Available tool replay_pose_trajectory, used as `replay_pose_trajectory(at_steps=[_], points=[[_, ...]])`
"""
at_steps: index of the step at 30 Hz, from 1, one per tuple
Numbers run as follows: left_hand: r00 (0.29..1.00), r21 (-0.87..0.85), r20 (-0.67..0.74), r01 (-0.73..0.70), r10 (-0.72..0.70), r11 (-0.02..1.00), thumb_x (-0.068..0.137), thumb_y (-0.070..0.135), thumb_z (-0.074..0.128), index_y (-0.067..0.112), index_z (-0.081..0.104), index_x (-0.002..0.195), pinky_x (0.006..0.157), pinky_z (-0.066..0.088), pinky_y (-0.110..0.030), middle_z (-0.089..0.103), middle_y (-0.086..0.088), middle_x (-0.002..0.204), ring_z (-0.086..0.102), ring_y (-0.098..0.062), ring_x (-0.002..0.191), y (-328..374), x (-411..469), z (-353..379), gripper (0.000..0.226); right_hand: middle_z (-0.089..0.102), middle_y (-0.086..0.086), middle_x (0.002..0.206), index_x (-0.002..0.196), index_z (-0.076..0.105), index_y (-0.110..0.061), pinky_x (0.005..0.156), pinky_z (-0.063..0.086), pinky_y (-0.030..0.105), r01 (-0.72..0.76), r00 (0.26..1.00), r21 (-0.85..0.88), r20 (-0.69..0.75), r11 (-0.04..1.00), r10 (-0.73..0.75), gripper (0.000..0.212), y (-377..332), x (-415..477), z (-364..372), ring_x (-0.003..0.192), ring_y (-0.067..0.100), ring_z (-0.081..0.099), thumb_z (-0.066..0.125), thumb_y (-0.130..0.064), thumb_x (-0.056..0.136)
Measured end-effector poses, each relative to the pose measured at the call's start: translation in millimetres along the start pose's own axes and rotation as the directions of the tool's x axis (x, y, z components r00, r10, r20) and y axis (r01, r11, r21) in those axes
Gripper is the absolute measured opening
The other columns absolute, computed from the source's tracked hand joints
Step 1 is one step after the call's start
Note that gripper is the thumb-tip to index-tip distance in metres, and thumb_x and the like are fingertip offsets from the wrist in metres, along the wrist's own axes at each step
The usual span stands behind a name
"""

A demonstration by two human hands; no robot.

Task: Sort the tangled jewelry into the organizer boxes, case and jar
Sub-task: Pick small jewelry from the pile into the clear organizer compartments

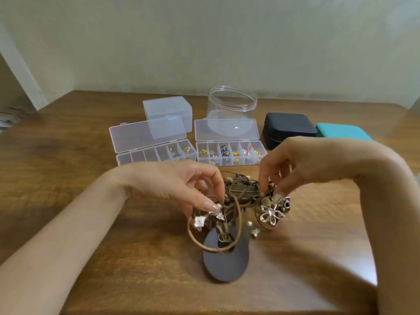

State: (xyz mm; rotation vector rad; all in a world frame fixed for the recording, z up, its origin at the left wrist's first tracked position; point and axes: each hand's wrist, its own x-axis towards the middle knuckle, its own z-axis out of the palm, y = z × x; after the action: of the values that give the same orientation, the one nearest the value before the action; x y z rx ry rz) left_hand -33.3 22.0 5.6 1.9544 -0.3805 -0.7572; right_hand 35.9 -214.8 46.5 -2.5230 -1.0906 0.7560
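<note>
We see one tangle (241,192) of brown cords and silver charms on the bench (68,167), just before two open organizer boxes (145,155) (229,153). Our left hand (179,183) pinches a cord by a pearl (218,206). Our right hand (291,162) pinches cords above a flower pendant (271,214), wrists arched. Behind sit one lidded box (168,110), one jar (231,103), one navy case (288,127) and one teal case (341,131).

A tangle of brown cords (236,196) with a silver flower (271,214) and dark round pendant (225,262) sits on the tabletop (68,155) before two open, partly filled organizer boxes (156,153), a lidless clear jar (231,108) and a shut dark case (288,128).
</note>
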Motion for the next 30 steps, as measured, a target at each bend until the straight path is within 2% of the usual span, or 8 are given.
replay_pose_trajectory(at_steps=[4, 11, 14, 16, 19, 22, 27, 30], points=[[1.000, 0.088, 0.021, 0.014, -0.016, 0.996, 0.085, 0.012, 0.066, 0.014, 0.060, 0.104, 0.064, 0.055, -0.024, 0.066, -0.006, 0.096, 0.066, -0.011, 0.077, -0.3, -0.2, -1.7, 0.020, 0.064, -0.006, 0.073, 0.085, 0.068, -0.033, 0.064, 0.048, 0.028, 0.054, 0.986, -0.092, 0.165, 0.994, -0.039, 0.017, -26.6, 2.9, 20.3, 0.066, 0.008, 0.056, 0.079, -0.031, 0.072], [0.999, 0.255, -0.030, 0.027, -0.020, 0.967, 0.084, 0.035, 0.059, 0.020, 0.063, 0.096, 0.053, 0.047, -0.019, 0.068, 0.004, 0.078, 0.065, -0.013, 0.065, 4.1, -5.0, -5.0, 0.019, 0.049, -0.019, 0.084, 0.101, 0.062, -0.031, 0.064, 0.039, 0.017, -0.039, 0.974, -0.343, 0.197, 0.939, 0.112, 0.026, -39.6, 12.4, 36.8, 0.075, 0.001, 0.045, 0.075, -0.033, 0.078], [0.982, 0.231, -0.183, -0.002, 0.046, 0.973, 0.080, 0.035, 0.060, 0.017, 0.063, 0.094, 0.048, 0.041, -0.018, 0.070, -0.003, 0.073, 0.056, -0.010, 0.048, 7.6, -5.5, -5.8, 0.023, 0.051, -0.020, 0.082, 0.100, 0.066, -0.029, 0.060, 0.038, 0.016, -0.042, 0.977, -0.358, 0.179, 0.933, 0.113, 0.024, -38.7, 14.3, 38.2, 0.073, -0.001, 0.045, 0.075, -0.031, 0.078], [0.909, 0.111, -0.402, -0.076, 0.115, 0.991, 0.079, 0.030, 0.060, 0.012, 0.063, 0.091, 0.041, 0.036, -0.012, 0.066, -0.003, 0.062, 0.046, -0.007, 0.038, 11.4, -7.7, -9.3, 0.022, 0.051, -0.022, 0.080, 0.099, 0.067, -0.029, 0.058, 0.032, 0.014, -0.039, 0.978, -0.363, 0.175, 0.931, 0.110, 0.021, -37.8, 14.8, 38.3, 0.071, -0.003, 0.044, 0.074, -0.030, 0.079], [0.676, 0.040, -0.716, -0.207, 0.172, 0.977, 0.080, 0.034, 0.058, 0.010, 0.063, 0.086, 0.039, 0.034, -0.012, 0.061, 0.001, 0.054, 0.040, -0.006, 0.037, 10.4, -14.6, -23.3, 0.025, 0.050, -0.024, 0.079, 0.099, 0.068, -0.030, 0.057, 0.029, 0.013, -0.025, 0.977, -0.370, 0.190, 0.929, 0.101, 0.019, -37.2, 15.7, 37.7, 0.071, -0.005, 0.044, 0.073, -0.030, 0.081], [0.475, 0.313, -0.847, 0.084, 0.238, 0.946, 0.089, 0.036, 0.058, 0.014, 0.062, 0.081, 0.052, 0.039, -0.021, 0.063, 0.003, 0.054, 0.046, -0.001, 0.039, -1.5, -17.4, -37.3, 0.024, 0.053, -0.022, 0.080, 0.095, 0.067, -0.031, 0.057, 0.036, 0.012, -0.014, 0.971, -0.344, 0.219, 0.939, 0.094, 0.015, -35.9, 15.5, 36.1, 0.071, -0.003, 0.049, 0.072, -0.030, 0.081], [0.605, 0.422, -0.788, 0.393, 0.116, 0.817, 0.085, 0.047, 0.058, 0.019, 0.059, 0.074, 0.060, 0.051, -0.028, 0.066, 0.003, 0.054, 0.054, 0.002, 0.042, -10.2, -18.0, -39.8, 0.031, 0.058, -0.019, 0.073, 0.083, 0.065, -0.034, 0.062, 0.045, 0.016, 0.001, 0.967, -0.225, 0.249, 0.974, 0.056, 0.009, -28.6, 16.5, 31.3, 0.069, -0.001, 0.053, 0.070, -0.027, 0.081], [0.679, 0.436, -0.735, 0.479, -0.006, 0.762, 0.083, 0.044, 0.065, 0.015, 0.059, 0.075, 0.058, 0.051, -0.028, 0.067, 0.004, 0.055, 0.055, -0.005, 0.040, -13.4, -21.8, -40.2, 0.031, 0.066, -0.013, 0.072, 0.079, 0.068, -0.029, 0.058, 0.045, 0.015, 0.091, 0.978, 0.036, 0.182, 0.995, -0.097, 0.009, -21.9, 7.3, 16.1, 0.061, 0.000, 0.057, 0.075, -0.023, 0.080]])
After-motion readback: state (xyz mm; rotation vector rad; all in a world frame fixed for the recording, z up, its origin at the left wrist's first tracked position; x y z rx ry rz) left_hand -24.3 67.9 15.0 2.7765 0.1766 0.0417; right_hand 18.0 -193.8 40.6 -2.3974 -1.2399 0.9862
